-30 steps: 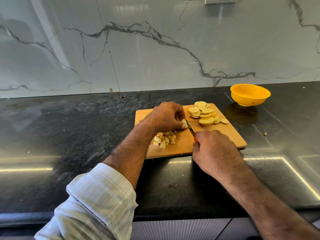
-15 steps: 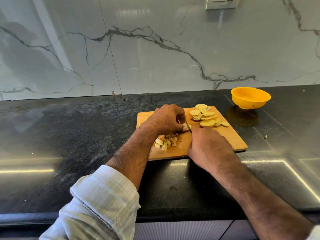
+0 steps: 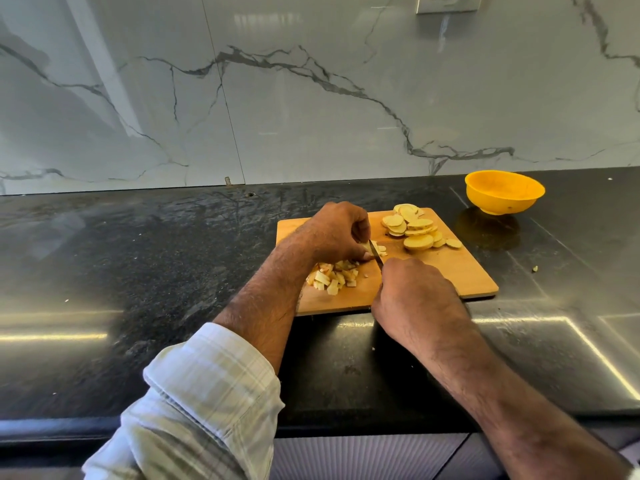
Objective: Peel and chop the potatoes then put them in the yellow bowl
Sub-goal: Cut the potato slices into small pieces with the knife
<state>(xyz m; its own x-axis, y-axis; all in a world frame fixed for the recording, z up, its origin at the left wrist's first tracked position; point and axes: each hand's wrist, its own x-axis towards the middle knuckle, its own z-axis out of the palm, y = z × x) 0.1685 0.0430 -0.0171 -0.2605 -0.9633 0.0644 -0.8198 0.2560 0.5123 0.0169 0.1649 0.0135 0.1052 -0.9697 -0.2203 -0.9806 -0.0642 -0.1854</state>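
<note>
**Potato slices under the knife on a wooden board**

Potato is in three places on the board [image 3: 450, 271], which lies on a dark, glossy desk [image 3: 138, 271] in front of a marble wall. A heap of round slices [image 3: 414, 228] sits at the far right of the board. A pile of small dice [image 3: 332, 275] lies at the near left. Between them, a small stack of strips [image 3: 379, 250] is being cut.

The left hand [image 3: 332, 233] has its fingers curled down over the strips, pinning them with the fingertips. The right hand [image 3: 415, 296] is closed around the handle of a knife [image 3: 375, 251]; only a short stretch of dark blade shows, just beside the left fingertips. The handle is hidden in the fist.

The bowl [image 3: 504, 190] stands on the desk beyond the board's far right corner, well apart from the cutting. It looks empty, so nothing has been moved over yet.

Handling, as a judgement: raw potato is firm and stiff, so it cuts cleanly but resists the blade. The cut faces are probably wet and starchy, so stacked slices may slide over each other. The safest hold is from above, fingertips tucked back from the edge. The pieces are light and not fragile; cupped hands could scoop them, or the board could be tipped over the bowl.
</note>
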